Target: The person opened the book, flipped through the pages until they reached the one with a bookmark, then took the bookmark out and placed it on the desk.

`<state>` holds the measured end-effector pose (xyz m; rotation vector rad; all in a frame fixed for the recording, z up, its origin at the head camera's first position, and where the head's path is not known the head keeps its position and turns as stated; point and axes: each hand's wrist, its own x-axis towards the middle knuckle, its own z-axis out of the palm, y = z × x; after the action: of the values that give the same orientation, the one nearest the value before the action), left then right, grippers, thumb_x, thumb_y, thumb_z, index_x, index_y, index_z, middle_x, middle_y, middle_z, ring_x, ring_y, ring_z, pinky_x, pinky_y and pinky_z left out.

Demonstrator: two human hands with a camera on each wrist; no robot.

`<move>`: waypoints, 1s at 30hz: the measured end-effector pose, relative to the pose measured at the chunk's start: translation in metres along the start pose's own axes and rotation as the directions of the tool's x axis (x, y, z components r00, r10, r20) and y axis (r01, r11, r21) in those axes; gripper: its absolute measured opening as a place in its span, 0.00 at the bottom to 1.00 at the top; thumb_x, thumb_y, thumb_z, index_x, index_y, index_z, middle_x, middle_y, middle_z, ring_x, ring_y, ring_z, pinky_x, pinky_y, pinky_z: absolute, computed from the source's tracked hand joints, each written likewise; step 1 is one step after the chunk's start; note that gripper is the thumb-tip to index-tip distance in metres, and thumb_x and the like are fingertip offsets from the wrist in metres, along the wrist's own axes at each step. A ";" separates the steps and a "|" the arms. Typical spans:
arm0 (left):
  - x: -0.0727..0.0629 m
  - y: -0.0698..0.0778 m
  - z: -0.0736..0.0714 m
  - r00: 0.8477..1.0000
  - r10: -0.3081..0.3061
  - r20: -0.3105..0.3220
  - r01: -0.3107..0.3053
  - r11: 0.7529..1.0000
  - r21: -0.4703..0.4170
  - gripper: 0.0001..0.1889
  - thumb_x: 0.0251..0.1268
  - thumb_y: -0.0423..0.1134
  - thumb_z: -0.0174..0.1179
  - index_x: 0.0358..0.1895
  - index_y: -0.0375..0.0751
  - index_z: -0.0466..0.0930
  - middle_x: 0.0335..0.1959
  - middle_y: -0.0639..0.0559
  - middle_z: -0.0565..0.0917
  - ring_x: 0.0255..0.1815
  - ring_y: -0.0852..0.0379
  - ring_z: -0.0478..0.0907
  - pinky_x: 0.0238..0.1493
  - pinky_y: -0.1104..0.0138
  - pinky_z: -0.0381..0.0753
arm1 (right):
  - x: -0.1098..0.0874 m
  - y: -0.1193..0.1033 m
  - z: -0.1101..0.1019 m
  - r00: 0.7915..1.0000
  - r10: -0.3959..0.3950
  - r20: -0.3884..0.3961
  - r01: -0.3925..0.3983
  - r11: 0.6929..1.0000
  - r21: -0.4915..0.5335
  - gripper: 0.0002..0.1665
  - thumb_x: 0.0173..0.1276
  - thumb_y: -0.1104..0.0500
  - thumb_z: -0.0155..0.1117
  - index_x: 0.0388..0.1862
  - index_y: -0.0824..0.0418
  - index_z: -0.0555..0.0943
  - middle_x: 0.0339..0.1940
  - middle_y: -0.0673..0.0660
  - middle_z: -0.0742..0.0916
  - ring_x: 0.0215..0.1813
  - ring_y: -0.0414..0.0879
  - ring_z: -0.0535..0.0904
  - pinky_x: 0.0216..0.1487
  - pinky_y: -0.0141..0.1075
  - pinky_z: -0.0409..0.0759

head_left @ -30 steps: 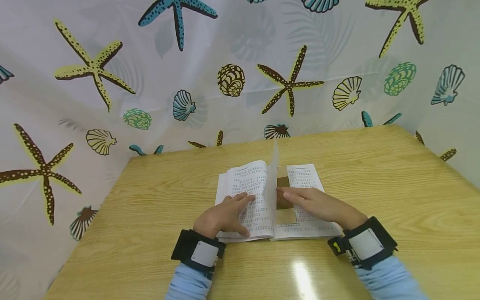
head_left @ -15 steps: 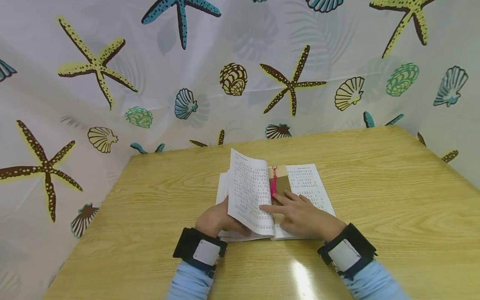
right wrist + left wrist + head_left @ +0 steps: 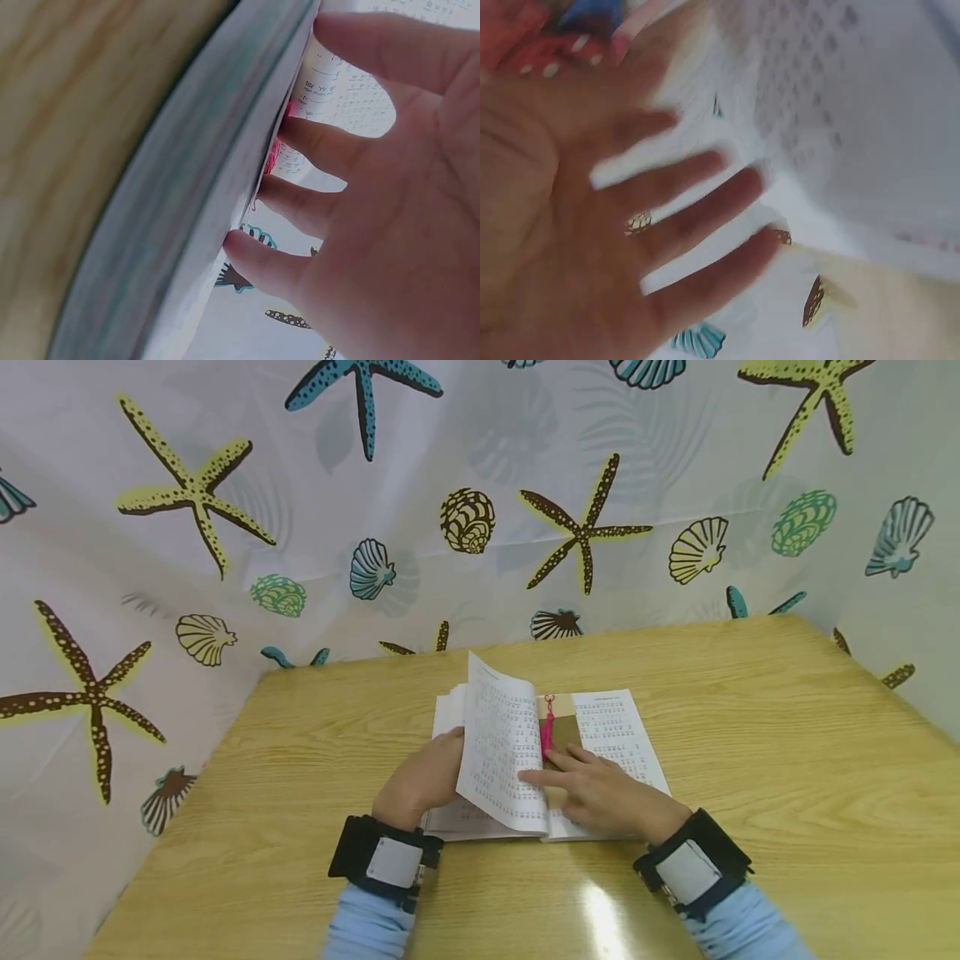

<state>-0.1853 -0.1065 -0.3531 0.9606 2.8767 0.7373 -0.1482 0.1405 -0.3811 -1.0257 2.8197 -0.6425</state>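
Note:
An open book (image 3: pixel 622 735) with printed pages lies in the middle of the table. One page (image 3: pixel 498 735) stands raised on its left side, leaning left. Behind that page is my left hand (image 3: pixel 416 781), its fingertips hidden in the head view; the left wrist view shows the fingers (image 3: pixel 712 191) extended and spread beside the paper. A tan and brown bookmark (image 3: pixel 562 731) with a pink tassel (image 3: pixel 548 732) lies on the right-hand side near the spine. My right hand (image 3: pixel 611 797) rests over the bookmark with fingers spread, the thumb touching the raised page.
The wooden table (image 3: pixel 750 718) extends around the book on all sides. At its back hangs a white cloth (image 3: pixel 315 552) printed with starfish and shells. Both forearms wear black wrist straps (image 3: pixel 693 864).
The upright page has tipped left, baring the tassel. My left hand went from lying on the left page to behind the raised one, then slightly left. My right hand shifted left onto the bookmark.

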 end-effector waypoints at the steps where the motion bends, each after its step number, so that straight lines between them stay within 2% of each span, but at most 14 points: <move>1: 0.000 0.000 -0.003 0.997 -0.026 -0.070 0.030 0.998 0.061 0.23 0.70 0.30 0.62 0.66 0.31 0.74 0.61 0.35 0.79 0.58 0.41 0.79 0.54 0.49 0.82 | 0.000 0.000 0.000 1.000 0.006 0.002 -0.006 1.000 0.004 0.36 0.66 0.72 0.54 0.73 0.54 0.75 0.73 0.77 0.69 0.73 0.76 0.61 0.69 0.68 0.61; 3: 0.001 0.002 -0.007 0.975 -0.093 -0.203 0.124 0.981 0.146 0.23 0.75 0.29 0.54 0.70 0.30 0.69 0.68 0.32 0.73 0.65 0.36 0.74 0.55 0.45 0.81 | 0.000 -0.001 0.000 1.000 0.016 0.006 -0.016 1.000 0.006 0.36 0.66 0.72 0.54 0.73 0.54 0.75 0.73 0.76 0.69 0.74 0.76 0.60 0.69 0.68 0.61; 5: 0.002 0.004 -0.009 0.941 -0.146 -0.306 0.197 0.970 0.143 0.24 0.76 0.27 0.51 0.72 0.28 0.65 0.71 0.30 0.68 0.68 0.33 0.70 0.55 0.43 0.81 | 0.000 -0.001 0.000 1.000 0.019 0.006 -0.019 1.000 0.001 0.36 0.66 0.72 0.54 0.73 0.54 0.75 0.73 0.76 0.69 0.74 0.75 0.61 0.69 0.68 0.61; 6: 0.003 0.005 -0.010 0.932 -0.154 -0.328 0.209 0.968 0.141 0.25 0.76 0.28 0.52 0.73 0.28 0.65 0.72 0.30 0.67 0.69 0.33 0.69 0.57 0.43 0.79 | 0.000 -0.001 0.000 1.000 0.020 0.006 -0.020 1.000 -0.001 0.36 0.65 0.72 0.54 0.73 0.53 0.75 0.73 0.76 0.68 0.74 0.75 0.61 0.69 0.68 0.61; 7: 0.003 0.006 -0.010 0.934 -0.149 -0.324 0.203 0.969 0.140 0.26 0.76 0.28 0.53 0.73 0.28 0.64 0.73 0.31 0.66 0.71 0.33 0.67 0.61 0.43 0.77 | -0.001 -0.002 0.000 1.000 0.025 0.007 -0.025 1.000 -0.002 0.36 0.66 0.72 0.55 0.73 0.53 0.75 0.73 0.75 0.69 0.73 0.76 0.60 0.68 0.69 0.61; 9: 0.004 0.008 -0.009 0.962 -0.127 -0.242 0.164 0.976 0.140 0.29 0.75 0.34 0.59 0.74 0.32 0.65 0.75 0.34 0.65 0.74 0.35 0.64 0.67 0.44 0.71 | -0.001 -0.002 -0.001 0.999 0.031 0.010 -0.031 1.000 -0.007 0.36 0.66 0.72 0.55 0.73 0.53 0.75 0.74 0.75 0.68 0.73 0.76 0.60 0.68 0.70 0.62; 11: 0.005 0.012 -0.005 0.990 -0.128 -0.054 0.133 0.985 0.113 0.33 0.72 0.39 0.64 0.76 0.37 0.64 0.77 0.37 0.63 0.76 0.38 0.60 0.72 0.46 0.64 | -0.001 -0.003 -0.001 0.999 0.038 0.017 -0.038 0.999 -0.010 0.36 0.67 0.72 0.55 0.73 0.53 0.75 0.74 0.75 0.68 0.73 0.77 0.60 0.67 0.70 0.62; 12: 0.006 0.013 -0.001 0.989 -0.138 0.061 0.131 0.985 0.107 0.36 0.69 0.41 0.67 0.77 0.39 0.63 0.79 0.39 0.61 0.78 0.39 0.58 0.73 0.46 0.61 | -0.001 -0.003 -0.001 0.999 0.043 0.021 -0.043 0.999 -0.010 0.36 0.67 0.72 0.56 0.73 0.53 0.75 0.74 0.75 0.68 0.74 0.77 0.59 0.67 0.70 0.61; 14: 0.007 0.017 0.007 0.952 -0.180 0.246 0.161 0.982 0.097 0.41 0.64 0.43 0.71 0.79 0.43 0.62 0.80 0.42 0.58 0.79 0.39 0.56 0.74 0.46 0.61 | -0.001 -0.003 -0.001 0.998 0.050 0.025 -0.050 0.999 -0.013 0.36 0.67 0.72 0.55 0.73 0.53 0.74 0.74 0.75 0.67 0.73 0.77 0.59 0.67 0.70 0.61; 16: 0.009 0.020 0.014 0.908 -0.236 0.346 0.207 0.971 0.118 0.45 0.60 0.42 0.75 0.79 0.45 0.61 0.80 0.43 0.58 0.79 0.40 0.56 0.74 0.46 0.62 | -0.001 -0.004 -0.001 0.998 0.059 0.026 -0.058 0.998 -0.017 0.35 0.67 0.72 0.55 0.73 0.53 0.75 0.75 0.75 0.67 0.73 0.78 0.59 0.67 0.71 0.61; 18: 0.010 0.023 0.019 0.890 -0.269 0.368 0.224 0.961 0.161 0.47 0.56 0.42 0.77 0.79 0.46 0.61 0.81 0.44 0.58 0.78 0.39 0.57 0.72 0.46 0.63 | -0.001 -0.004 -0.001 0.998 0.064 0.024 -0.063 0.998 -0.016 0.35 0.67 0.71 0.55 0.73 0.52 0.75 0.75 0.75 0.67 0.72 0.79 0.59 0.66 0.72 0.62; 25: 0.008 0.024 0.020 0.896 -0.281 0.342 0.229 0.955 0.187 0.49 0.52 0.42 0.79 0.79 0.46 0.62 0.80 0.44 0.59 0.77 0.38 0.59 0.70 0.45 0.67 | 0.001 -0.004 -0.002 0.998 0.057 0.020 -0.058 0.998 0.017 0.34 0.69 0.69 0.57 0.74 0.54 0.74 0.76 0.75 0.65 0.74 0.78 0.58 0.66 0.73 0.61; 28: 0.008 0.024 0.019 0.899 -0.282 0.337 0.231 0.956 0.183 0.50 0.52 0.43 0.80 0.78 0.46 0.62 0.80 0.44 0.60 0.77 0.38 0.60 0.70 0.45 0.67 | 0.000 0.001 -0.008 0.997 0.058 -0.045 -0.055 0.997 0.059 0.34 0.72 0.64 0.61 0.77 0.56 0.69 0.77 0.75 0.62 0.75 0.77 0.56 0.68 0.72 0.59; 30: 0.008 0.024 0.018 0.898 -0.283 0.336 0.239 0.957 0.166 0.50 0.51 0.42 0.80 0.78 0.47 0.62 0.80 0.44 0.60 0.77 0.38 0.60 0.70 0.45 0.67 | -0.003 0.007 -0.013 0.988 0.098 -0.118 -0.091 0.994 0.060 0.36 0.72 0.61 0.64 0.78 0.60 0.67 0.78 0.74 0.62 0.74 0.78 0.56 0.67 0.73 0.59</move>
<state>-0.1750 -0.0777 -0.3573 0.6159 2.6695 0.3281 -0.1526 0.1517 -0.3723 -0.8661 2.9148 -0.7918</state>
